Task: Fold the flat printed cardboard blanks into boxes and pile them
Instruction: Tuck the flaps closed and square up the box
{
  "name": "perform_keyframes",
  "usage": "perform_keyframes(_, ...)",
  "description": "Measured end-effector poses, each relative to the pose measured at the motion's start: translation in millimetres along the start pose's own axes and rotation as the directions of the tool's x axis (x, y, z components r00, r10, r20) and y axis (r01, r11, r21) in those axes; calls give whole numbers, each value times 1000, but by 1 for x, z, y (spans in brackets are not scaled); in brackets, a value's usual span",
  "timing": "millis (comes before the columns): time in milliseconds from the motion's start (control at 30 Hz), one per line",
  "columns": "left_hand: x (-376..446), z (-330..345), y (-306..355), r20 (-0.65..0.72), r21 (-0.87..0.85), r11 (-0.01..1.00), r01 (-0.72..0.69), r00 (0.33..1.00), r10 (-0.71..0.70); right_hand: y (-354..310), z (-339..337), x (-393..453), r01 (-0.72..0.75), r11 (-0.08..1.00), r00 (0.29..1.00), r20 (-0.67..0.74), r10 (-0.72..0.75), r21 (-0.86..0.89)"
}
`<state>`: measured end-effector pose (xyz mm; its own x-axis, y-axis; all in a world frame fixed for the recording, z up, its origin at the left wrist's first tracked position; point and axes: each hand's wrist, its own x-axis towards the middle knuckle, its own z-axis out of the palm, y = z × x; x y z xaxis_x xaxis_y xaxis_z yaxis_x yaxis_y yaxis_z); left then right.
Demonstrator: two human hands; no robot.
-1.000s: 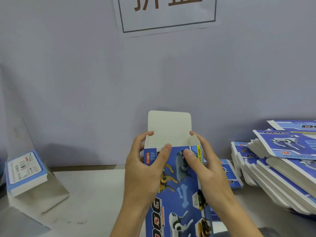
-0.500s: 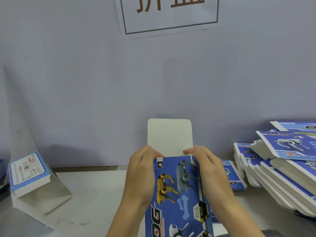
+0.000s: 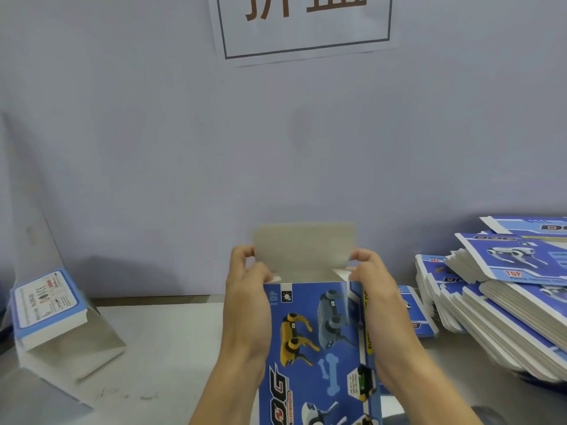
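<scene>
A blue printed box with robot-dog pictures stands upright in front of me, its top end open. Its plain grey top flap sticks up and leans toward me. My left hand grips the box's upper left side, with fingertips pinching the flap's left edge. On the other side my right hand grips the upper right side and pinches the flap's right edge. A tall slanted pile of flat blue blanks lies at the right.
A folded box with a white label lies at the left on a grey cardboard piece. One single blank lies just right of my right hand. A grey wall with a paper sign closes the table's far side.
Both hands slid from the box's front face to its upper sides and took hold of the top flap's edges. The flap has bent from upright toward me.
</scene>
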<state>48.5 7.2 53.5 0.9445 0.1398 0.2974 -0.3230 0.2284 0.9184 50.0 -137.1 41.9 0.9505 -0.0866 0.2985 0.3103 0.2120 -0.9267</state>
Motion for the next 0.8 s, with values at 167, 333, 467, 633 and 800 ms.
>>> perform_keyframes(167, -4, 3, -1, -110, -1, 999, -53, 993, 53, 6, -7, -3, 22, 996, 998, -60, -17, 91)
perform_keyframes(333, 1, -1, -2, 27, 188, 980, -71, 997, 67, 11, -10, -1, -24, 999, 997, 68, 21, 36)
perform_keyframes(467, 3, -11, -1, 158, 159, 987, -27, 987, 1, 10, -14, 1, -24, 999, 994, 105, 20, 35)
perform_keyframes(633, 3, -21, 1, 209, 187, 976, -111, 975, 71, 10, -19, 2, 18, 1000, 991, 136, -20, 15)
perform_keyframes(800, 2, -25, -3, 228, 218, 947, -236, 956, 186, 10, -23, 3, 20, 998, 991, 130, -28, 63)
